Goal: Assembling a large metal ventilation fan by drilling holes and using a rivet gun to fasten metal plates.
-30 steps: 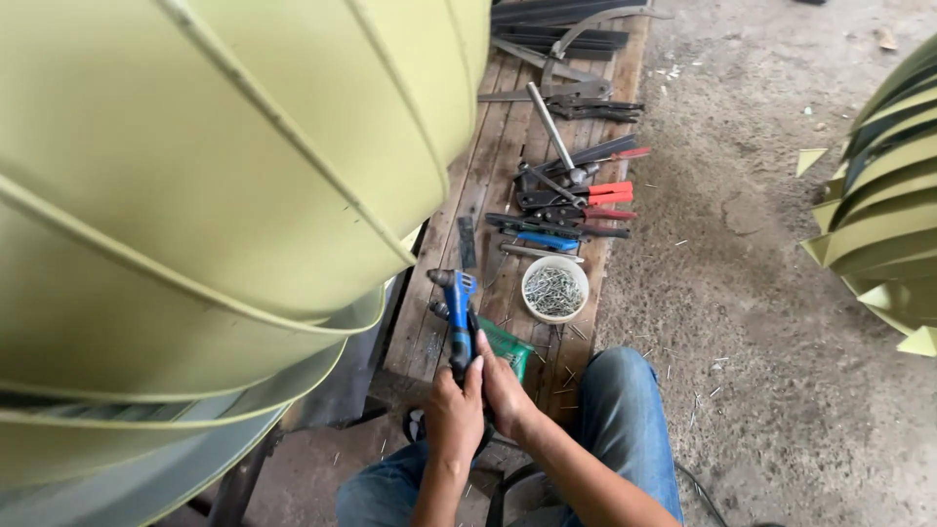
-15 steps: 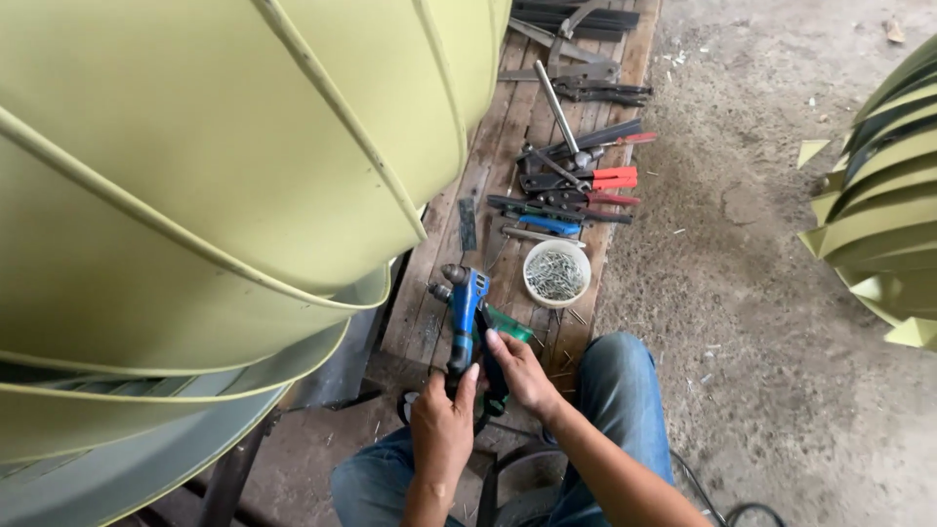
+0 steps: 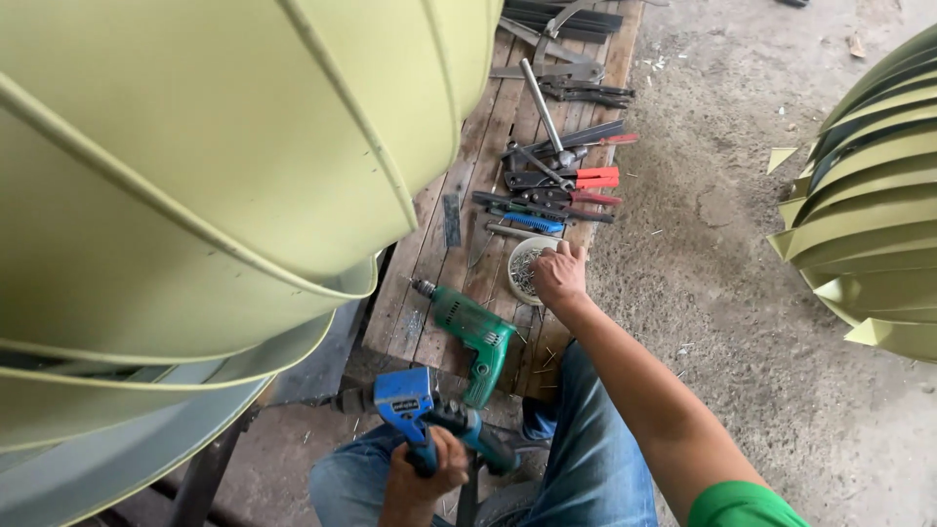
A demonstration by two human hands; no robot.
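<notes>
My left hand (image 3: 427, 473) grips the handle of a blue power drill (image 3: 415, 405) held low over my lap, its bit pointing left toward the big pale-green vaned metal turbine (image 3: 195, 176). My right hand (image 3: 559, 275) reaches forward into a small white bowl (image 3: 521, 260) of small metal fasteners on the wooden bench (image 3: 439, 268), fingers curled over its rim. A green power drill (image 3: 475, 332) lies on the bench just in front of my knees, between both hands.
Pliers, cutters with red and blue handles, a hammer and metal strips (image 3: 561, 166) lie farther along the bench. A second green vaned turbine (image 3: 869, 224) stands at the right on the dirt floor (image 3: 722, 244). My jeans-clad legs (image 3: 595, 468) are below.
My right hand let go of the blue drill and moved forward to the white bowl. My left hand lowered the blue drill toward my lap, uncovering the green drill on the bench.
</notes>
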